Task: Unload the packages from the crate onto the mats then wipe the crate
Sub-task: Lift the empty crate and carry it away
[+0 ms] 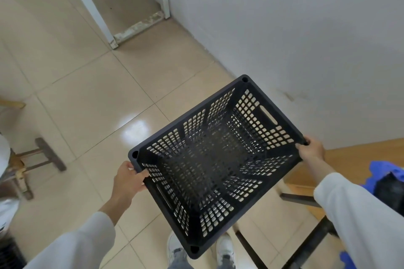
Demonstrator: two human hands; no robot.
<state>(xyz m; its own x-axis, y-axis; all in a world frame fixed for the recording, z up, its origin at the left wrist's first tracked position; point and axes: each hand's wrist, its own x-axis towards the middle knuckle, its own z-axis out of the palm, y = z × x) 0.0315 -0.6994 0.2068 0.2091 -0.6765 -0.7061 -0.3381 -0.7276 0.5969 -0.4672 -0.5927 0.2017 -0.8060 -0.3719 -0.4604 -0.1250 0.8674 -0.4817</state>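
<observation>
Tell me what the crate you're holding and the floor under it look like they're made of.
Crate: looks like moulded rigid plastic, matte black, judging by the uniform grid of holes, cut-out handle slots and rounded corner sockets. Floor: probably glazed ceramic tile, glossy beige, with grout lines and a bright light reflection.

Glossy beige tiled floor catching light, wooden stool standing at left, white wall rising at right, white sneakers showing below

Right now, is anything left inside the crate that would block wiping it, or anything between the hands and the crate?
Nothing visible. The crate looks empty, floor showing through its mesh. The left hand and right hand each grip its rim directly at opposite corners, holding it above the floor.
</observation>
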